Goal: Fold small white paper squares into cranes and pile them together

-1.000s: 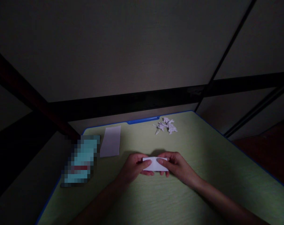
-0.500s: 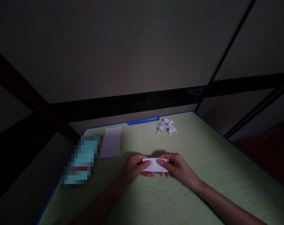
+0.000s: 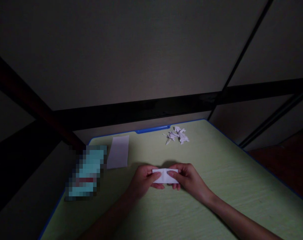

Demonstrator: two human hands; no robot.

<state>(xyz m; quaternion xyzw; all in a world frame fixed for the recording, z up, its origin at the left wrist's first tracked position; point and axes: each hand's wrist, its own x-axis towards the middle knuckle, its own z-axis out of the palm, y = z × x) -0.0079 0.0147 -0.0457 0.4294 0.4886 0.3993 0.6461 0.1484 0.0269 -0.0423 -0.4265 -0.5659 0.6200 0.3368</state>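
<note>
A pixelated patch (image 3: 86,173) blots out the light-blue thing at the table's (image 3: 216,186) left edge, the folded paper's (image 3: 164,176) ends are covered by the fingers (image 3: 155,174), and the small white paper shapes (image 3: 176,135) are too tiny to make out.

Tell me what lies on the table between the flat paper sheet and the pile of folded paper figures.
Nothing: the head view shows bare green table between the sheet and the figures. Only the blue tab on the table's far edge sits behind that stretch.
</note>
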